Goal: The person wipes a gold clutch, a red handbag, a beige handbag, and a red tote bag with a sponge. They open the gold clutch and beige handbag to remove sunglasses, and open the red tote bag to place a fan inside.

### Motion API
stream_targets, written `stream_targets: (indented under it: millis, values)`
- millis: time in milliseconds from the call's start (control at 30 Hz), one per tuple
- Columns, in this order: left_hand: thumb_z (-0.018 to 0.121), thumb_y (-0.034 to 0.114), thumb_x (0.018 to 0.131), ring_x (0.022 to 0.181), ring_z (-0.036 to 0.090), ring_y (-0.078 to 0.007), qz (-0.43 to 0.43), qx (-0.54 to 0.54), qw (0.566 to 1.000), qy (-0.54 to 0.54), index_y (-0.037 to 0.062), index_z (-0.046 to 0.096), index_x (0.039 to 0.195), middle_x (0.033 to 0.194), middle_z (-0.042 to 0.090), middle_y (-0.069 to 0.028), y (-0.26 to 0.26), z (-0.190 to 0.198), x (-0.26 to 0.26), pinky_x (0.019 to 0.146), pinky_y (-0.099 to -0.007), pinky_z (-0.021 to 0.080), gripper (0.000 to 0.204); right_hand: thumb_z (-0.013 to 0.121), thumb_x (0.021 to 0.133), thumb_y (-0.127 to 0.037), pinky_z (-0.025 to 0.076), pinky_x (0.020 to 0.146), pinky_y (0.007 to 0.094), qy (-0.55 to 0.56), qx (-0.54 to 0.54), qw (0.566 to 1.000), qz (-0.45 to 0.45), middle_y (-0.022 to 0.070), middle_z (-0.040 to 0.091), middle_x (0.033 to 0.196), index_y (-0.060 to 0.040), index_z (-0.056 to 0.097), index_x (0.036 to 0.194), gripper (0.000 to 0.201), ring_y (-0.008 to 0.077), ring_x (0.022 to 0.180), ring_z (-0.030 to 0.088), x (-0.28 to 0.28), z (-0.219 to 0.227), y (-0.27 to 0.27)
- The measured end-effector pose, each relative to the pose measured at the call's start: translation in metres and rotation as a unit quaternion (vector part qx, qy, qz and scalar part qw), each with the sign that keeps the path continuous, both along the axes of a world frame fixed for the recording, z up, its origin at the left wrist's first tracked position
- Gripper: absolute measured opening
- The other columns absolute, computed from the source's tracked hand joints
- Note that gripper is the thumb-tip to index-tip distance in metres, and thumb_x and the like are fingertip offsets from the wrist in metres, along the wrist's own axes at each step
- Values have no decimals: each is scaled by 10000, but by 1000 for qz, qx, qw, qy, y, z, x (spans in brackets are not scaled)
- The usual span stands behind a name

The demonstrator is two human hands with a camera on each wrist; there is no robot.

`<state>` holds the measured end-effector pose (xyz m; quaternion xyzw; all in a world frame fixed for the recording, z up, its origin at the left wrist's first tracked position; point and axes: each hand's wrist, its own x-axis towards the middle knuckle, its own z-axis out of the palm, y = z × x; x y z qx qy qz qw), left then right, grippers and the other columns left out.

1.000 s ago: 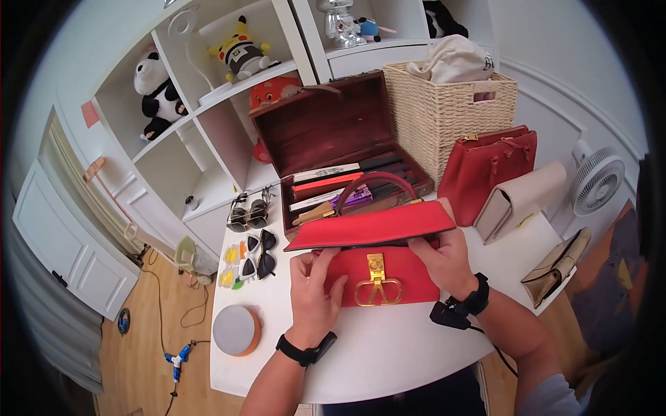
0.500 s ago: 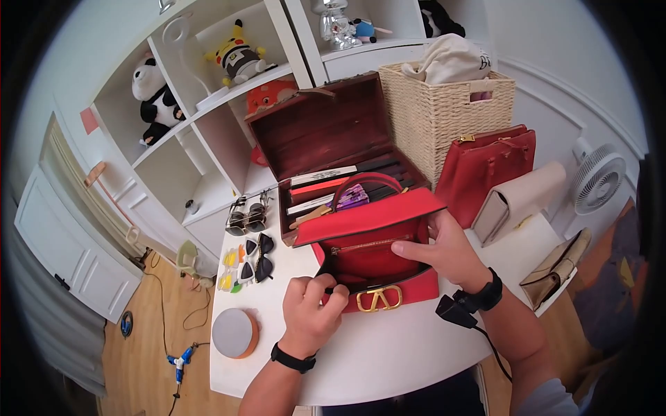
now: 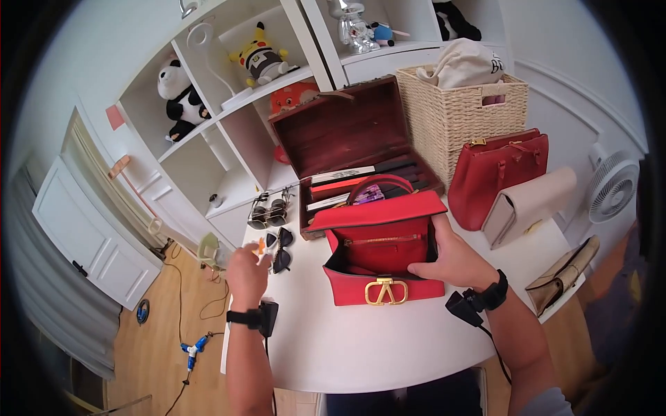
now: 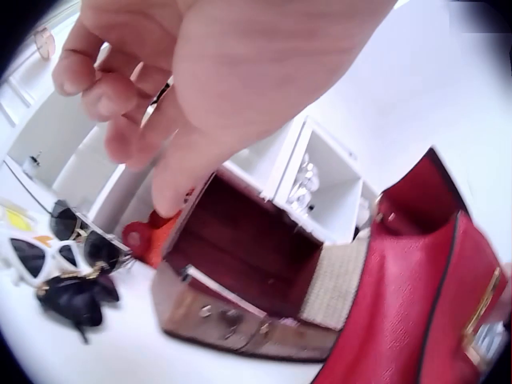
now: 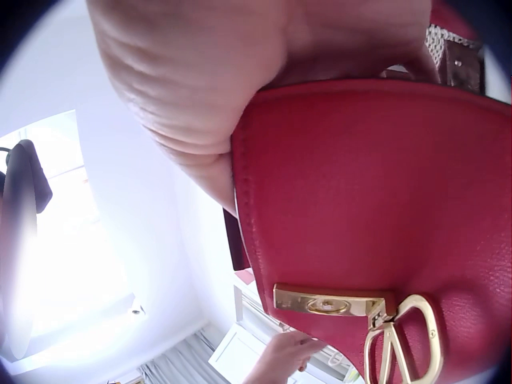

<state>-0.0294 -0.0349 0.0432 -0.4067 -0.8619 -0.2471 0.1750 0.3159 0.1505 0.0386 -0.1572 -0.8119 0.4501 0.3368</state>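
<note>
A red handbag (image 3: 347, 286) with a gold V-shaped clasp stands on the white table, its flap raised and its red, zip-pocketed inside showing. My right hand (image 3: 459, 258) holds the bag's right side, thumb inside the opening. In the right wrist view that hand (image 5: 192, 80) lies against the red leather. My left hand (image 3: 248, 279) hovers at the table's left, over the eyewear, partly hiding it. The left wrist view shows this hand (image 4: 232, 72) with loosely bent fingers and nothing in them. Near it lie black sunglasses (image 3: 282, 251) and white-framed sunglasses (image 4: 30, 260).
Behind the bag, an open wooden chest (image 3: 340, 135) contains several fans and boxes. A woven basket (image 3: 444, 114) stands behind it. To the right are a red tote (image 3: 513, 166), a pale pink bag (image 3: 538, 208) and a tan clutch (image 3: 565, 277). Metal-framed sunglasses (image 3: 267, 213) lie at the table's left edge.
The bag's flap has been lifted and its mouth opened. My left hand has let go of the front edge and moved left to the eyewear; the right hand stays on the bag.
</note>
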Motion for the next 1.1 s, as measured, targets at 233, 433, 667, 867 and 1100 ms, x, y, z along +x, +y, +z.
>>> stream_targets:
  millis: [233, 433, 667, 867, 1100]
  values:
    - [865, 220, 724, 977, 665, -409, 18, -177, 984, -18, -12, 685, 1028, 1122, 606, -209, 13, -46, -27, 814, -483, 557, 423, 794, 757, -130, 309, 1194, 415, 0, 6, 1000, 1, 230, 293, 1506, -43, 148, 1568, 1041, 376, 1446, 327, 2, -3, 1]
    - [877, 230, 695, 955, 658, -402, -19, -180, 983, 23, -8, 699, 919, 1103, 605, -197, 20, -66, -44, 809, -475, 555, 372, 786, 765, -136, 316, 1188, 419, 8, 1, 1000, 15, 233, 295, 1503, -57, 157, 1575, 1029, 380, 1442, 330, 4, -1, 2]
    - [821, 111, 700, 786, 703, -344, -23, -77, 994, -80, -14, 724, 874, 860, 726, -161, 13, -57, -36, 723, -425, 563, 234, 775, 773, -130, 328, 1181, 421, 3, 15, 1000, 9, 235, 298, 1480, -66, 142, 1577, 1025, 391, 1430, 339, 4, -2, 2]
    - [760, 39, 767, 718, 713, -207, -69, 109, 957, -262, -70, 724, 990, 817, 742, -145, -14, -35, -49, 648, -317, 555, 251, 747, 770, -111, 329, 1178, 432, 8, 26, 1000, 3, 248, 290, 1485, -40, 137, 1569, 1008, 415, 1438, 314, 4, -2, 1]
    - [702, -28, 813, 762, 701, -197, -135, 278, 903, -300, -90, 694, 1061, 903, 733, -169, -88, 49, 8, 651, -309, 568, 256, 723, 768, -91, 311, 1191, 434, -7, 10, 1000, 5, 264, 241, 1531, -23, 121, 1567, 1002, 435, 1471, 256, 3, -2, 3]
